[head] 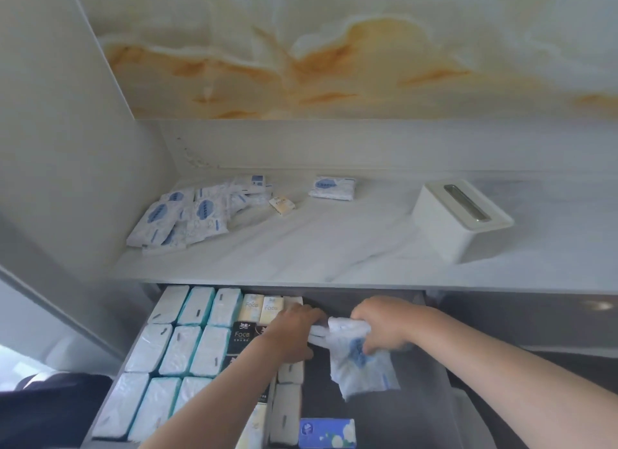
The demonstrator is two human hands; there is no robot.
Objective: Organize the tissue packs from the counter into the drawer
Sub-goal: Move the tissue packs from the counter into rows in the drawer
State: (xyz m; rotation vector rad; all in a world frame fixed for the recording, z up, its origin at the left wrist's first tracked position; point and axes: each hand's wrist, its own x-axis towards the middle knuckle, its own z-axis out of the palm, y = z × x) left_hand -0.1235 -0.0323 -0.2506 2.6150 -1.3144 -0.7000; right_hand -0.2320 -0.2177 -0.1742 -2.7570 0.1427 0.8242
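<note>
Grips a tissue pack (359,358) with both hands over the open drawer (431,375): right hand (384,325) curled round its upper end, left hand (294,331) pinching the corner just to the left. Hangs crumpled below the right palm, above bare dark floor, right of the filed rows (180,348). White wrapper, blue print, soft and creased. Well apart from the loose pile (187,214) on the counter (334,248).
</note>
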